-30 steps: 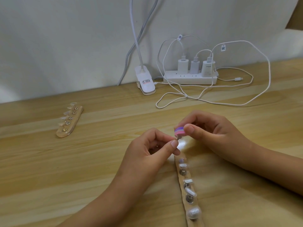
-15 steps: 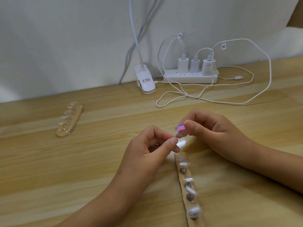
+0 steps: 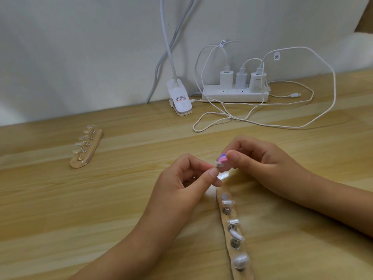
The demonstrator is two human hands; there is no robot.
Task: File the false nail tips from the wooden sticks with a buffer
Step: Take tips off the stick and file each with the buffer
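1. Filing was the step in hand: a small clear nail tip (image 3: 218, 164) sat pinched at the ends of the left hand's (image 3: 181, 184) thumb and first finger, held up off the table.
2. The right hand (image 3: 260, 158) gripped a little pink and purple buffer (image 3: 223, 161) tight between thumb and fingers, and the buffer touched the nail tip.
3. Just below the hands lay a wooden stick (image 3: 234, 235) with more nail tips on small metal pins. Its top spot looked bare, so I think the held tip came from there.
4. Far off to the left lay a second wooden stick (image 3: 86, 147) with its own row of tips, and no hand was near it.
5. At the back of the wooden table (image 3: 60, 209) sat a white power strip (image 3: 235, 94) with three chargers, some loose white cables (image 3: 262, 122) and a white lamp clip (image 3: 179, 99).
6. Next, I think the buffer should rub gently along the tip's edge. The left fingers would need to hold firm, because the tip was tiny and could slip or flick away.
7. After that, the tip would go back on its pin and the next one would get its turn.
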